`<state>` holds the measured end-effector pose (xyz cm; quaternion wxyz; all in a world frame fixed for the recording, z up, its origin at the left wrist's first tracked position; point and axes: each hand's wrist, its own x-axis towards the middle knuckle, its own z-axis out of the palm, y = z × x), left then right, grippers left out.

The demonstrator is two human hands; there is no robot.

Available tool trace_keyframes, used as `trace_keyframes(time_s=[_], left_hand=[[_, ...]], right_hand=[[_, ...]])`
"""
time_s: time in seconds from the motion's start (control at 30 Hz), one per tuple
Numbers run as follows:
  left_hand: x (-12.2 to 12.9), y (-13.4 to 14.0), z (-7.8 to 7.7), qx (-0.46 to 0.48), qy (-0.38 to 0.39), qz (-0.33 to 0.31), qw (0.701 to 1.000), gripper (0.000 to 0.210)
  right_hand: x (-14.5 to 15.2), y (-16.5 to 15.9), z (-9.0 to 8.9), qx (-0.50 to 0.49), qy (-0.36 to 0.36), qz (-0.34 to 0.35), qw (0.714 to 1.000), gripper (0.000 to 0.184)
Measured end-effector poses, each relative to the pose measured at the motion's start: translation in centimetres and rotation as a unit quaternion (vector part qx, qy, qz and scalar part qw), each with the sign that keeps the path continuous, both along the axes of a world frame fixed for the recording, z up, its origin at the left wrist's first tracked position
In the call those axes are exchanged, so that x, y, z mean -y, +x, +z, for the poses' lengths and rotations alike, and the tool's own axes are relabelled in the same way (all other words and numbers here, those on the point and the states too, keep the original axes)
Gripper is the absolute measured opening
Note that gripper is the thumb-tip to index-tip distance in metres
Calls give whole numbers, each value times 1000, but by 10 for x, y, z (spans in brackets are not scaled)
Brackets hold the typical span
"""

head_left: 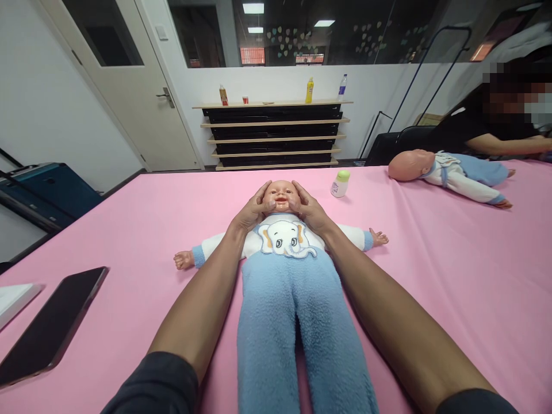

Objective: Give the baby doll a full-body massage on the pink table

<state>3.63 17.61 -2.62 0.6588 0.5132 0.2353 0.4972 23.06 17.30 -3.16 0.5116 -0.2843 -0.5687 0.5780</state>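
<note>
A person's left hand [254, 211] and right hand [311, 210], apart and unclenched, cup both sides of the head [281, 188] of a doll [287, 276] lying face-up mid-worktop [435, 276], crown toward 12 o'clock. The head looks hard and smooth, the fleecy-clad body likely light; support beneath head and back should serve best.

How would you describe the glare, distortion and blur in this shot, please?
Head view: bright panels show in the dark window, whether reflected or beyond it I cannot tell; head view: the door slants, as a wide-angle lens might render it; head view: the near doll looks fairly sharp, while pixelation partly hides the person at right.
</note>
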Motion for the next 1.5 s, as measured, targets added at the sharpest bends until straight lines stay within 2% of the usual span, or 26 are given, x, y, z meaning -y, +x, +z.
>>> trace_keyframes(time_s=[0.17, 0.3, 0.37, 0.53, 0.63, 0.77, 0.93, 1.03, 1.2, 1.37, 1.5], left_hand=[[1, 0, 0, 6, -5, -5, 1000, 100], [-2, 0, -2, -33, 17, 8, 999, 111], [-3, 1, -3, -48, 25, 19, 998, 110], [-3, -1, -2, -21, 10, -3, 1000, 102], [-2, -3, -1, 0, -7, -8, 1000, 96], [-2, -2, -2, -7, 2, -5, 1000, 97], [-5, 0, -5, -63, 35, 32, 997, 108], [-6, 0, -5, -57, 39, 39, 997, 105], [-2, -1, -1, -16, 12, -8, 1000, 101], [1, -4, 1, 12, 7, -19, 1000, 93], [0, -5, -1, 40, 0, -32, 999, 87]], right_hand=[[0, -2, -2, -18, -20, -9, 1000, 80], [5, 0, 2, 85, 49, -63, 993, 104], [6, 1, 4, 112, 64, -79, 989, 110], [3, 2, 4, 63, 48, -35, 996, 101], [-2, 2, 0, 11, 9, 0, 1000, 96], [-4, 1, -4, -8, -19, -7, 1000, 82], [3, 1, 0, 109, 60, -65, 990, 108], [5, 2, 3, 126, 71, -75, 987, 107], [0, 3, 2, 63, 45, -24, 997, 104], [-3, 5, -1, -29, -12, 24, 999, 97], [-1, 5, 0, -63, -44, 44, 996, 90]])
